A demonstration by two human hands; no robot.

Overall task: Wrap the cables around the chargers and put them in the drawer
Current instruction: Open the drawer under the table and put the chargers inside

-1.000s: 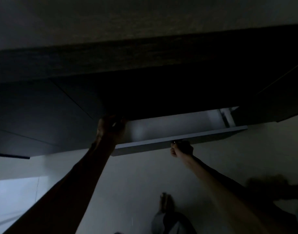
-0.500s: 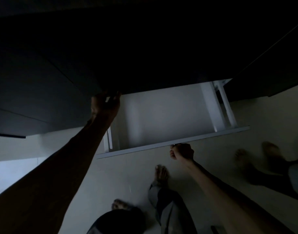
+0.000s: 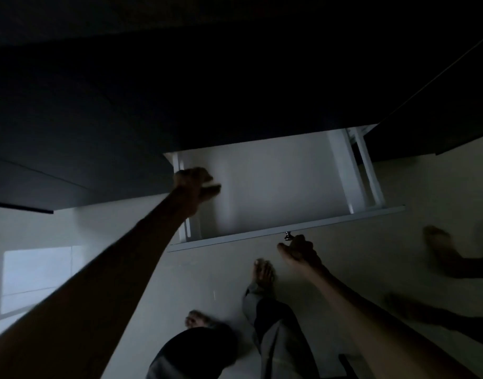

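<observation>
Since the earlier frames the drawer [image 3: 262, 187] has slid further out from under the dark desk [image 3: 125, 105], so more of its pale floor shows, and the left hand [image 3: 195, 184] has come away from the desk's edge to hang over the drawer's left side. The right hand [image 3: 299, 250] has let go of the small metal knob [image 3: 287, 236] on the drawer front and now sits just below it, fingers loosely curled around nothing.

The left hand is blurred by motion. Its fingers look bunched together, and it may be holding a charger with its cable, but in this dim light I cannot tell whether anything is in it. No charger or cable is plainly visible anywhere in the view; the part of the drawer floor that shows looks bare.

By my reading, the step in hand is the putting away: the drawer is open wide enough, and the left hand is placed to drop or set something inside. If it does hold a wrapped charger, the next move calls for lowering it onto the drawer floor well clear of the left side rail [image 3: 187, 228], then letting go gently so the wrapped cable does not spring loose. After that the right hand is well placed to push the front shut.

Below, the person's bare feet [image 3: 263, 273] and grey trouser legs stand on the pale floor [image 3: 371, 255] just in front of the drawer.
</observation>
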